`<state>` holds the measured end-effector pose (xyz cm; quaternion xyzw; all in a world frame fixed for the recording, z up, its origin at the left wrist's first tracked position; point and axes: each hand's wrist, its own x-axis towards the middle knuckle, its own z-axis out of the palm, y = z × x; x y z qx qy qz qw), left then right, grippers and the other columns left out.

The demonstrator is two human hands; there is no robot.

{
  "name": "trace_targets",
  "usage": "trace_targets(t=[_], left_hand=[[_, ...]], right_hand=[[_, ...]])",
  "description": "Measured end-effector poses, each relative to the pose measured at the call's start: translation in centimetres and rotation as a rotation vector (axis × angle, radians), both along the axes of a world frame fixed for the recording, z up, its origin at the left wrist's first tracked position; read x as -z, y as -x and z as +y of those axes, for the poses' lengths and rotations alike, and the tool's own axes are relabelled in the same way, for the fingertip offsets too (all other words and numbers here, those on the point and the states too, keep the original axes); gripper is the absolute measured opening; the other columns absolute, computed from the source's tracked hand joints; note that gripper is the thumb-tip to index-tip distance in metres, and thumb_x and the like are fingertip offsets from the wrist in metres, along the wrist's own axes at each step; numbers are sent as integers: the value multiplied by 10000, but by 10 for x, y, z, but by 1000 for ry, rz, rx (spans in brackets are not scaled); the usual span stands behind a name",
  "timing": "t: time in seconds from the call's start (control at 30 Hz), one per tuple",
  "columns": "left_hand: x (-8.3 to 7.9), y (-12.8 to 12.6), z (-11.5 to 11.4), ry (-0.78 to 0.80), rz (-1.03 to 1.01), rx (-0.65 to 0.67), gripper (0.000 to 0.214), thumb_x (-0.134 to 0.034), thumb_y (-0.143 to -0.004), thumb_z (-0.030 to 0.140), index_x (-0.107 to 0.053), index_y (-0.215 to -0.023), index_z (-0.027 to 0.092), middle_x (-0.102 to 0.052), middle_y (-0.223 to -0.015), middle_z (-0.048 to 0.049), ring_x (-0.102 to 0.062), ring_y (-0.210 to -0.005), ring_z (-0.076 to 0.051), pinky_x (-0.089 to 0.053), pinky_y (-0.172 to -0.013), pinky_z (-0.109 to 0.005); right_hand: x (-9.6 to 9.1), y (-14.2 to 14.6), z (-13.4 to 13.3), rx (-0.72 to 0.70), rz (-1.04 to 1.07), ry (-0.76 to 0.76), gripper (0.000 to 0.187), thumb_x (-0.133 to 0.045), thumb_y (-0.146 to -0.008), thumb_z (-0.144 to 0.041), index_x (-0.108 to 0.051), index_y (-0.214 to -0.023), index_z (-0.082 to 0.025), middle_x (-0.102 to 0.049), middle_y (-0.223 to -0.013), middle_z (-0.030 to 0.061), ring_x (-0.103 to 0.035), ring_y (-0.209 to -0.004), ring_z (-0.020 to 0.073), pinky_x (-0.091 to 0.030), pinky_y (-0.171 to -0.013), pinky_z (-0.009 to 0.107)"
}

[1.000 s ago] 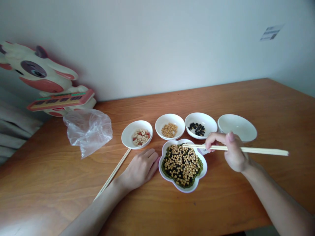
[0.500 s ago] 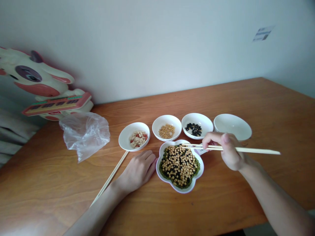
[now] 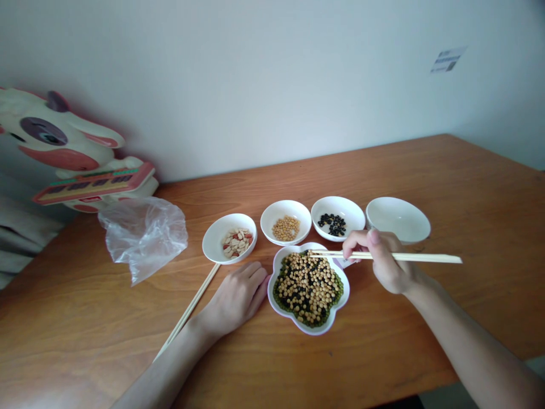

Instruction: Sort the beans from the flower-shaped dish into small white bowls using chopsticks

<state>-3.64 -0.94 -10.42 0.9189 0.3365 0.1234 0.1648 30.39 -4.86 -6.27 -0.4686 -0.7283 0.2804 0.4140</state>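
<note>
Between the hands [image 3: 234, 295] [image 3: 388, 265], scalloped bowl [image 3: 314, 330], beans [image 3: 310, 287] inside

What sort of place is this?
Most likely a room in a home, though I can't be certain: there's a toy cow with a keyboard, a curtain-like cloth at the left edge, and a flower-shaped bowl of beans on a wooden table.

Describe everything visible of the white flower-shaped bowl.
The white flower-shaped bowl, perhaps plastic, has rounded lobes and a lilac edge. It stands upright on the brown wooden table, holding small tan, black and green beans. Pale wooden chopsticks in the right hand cross its far rim; the left hand touches or nearly touches its left side.
</note>
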Motion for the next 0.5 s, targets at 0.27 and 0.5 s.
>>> trace_targets(t=[0.27, 0.5], left_hand=[[4, 1, 1, 0, 6, 0, 279, -383, -1102, 260, -530, -876, 190, -606, -914, -56, -557, -804, -192, -441, -731, -321], [3, 1, 1, -9, -4, 3, 264, -415, -1091, 257, -537, -866, 192, -608, -906, -54, -560, -790, -191, -436, -720, -313]], right_hand=[[6, -7, 2, 2, 37, 24, 758, -112, -1081, -630, -676, -773, -228, -660, -698, 43, -588, -650, 192, -408, -634, 346], [5, -6, 4, -27, 68, 93, 804, -62, -1051, -681, -662, -756, -234, -643, -675, 44, -600, -650, 204, -433, -632, 352]])
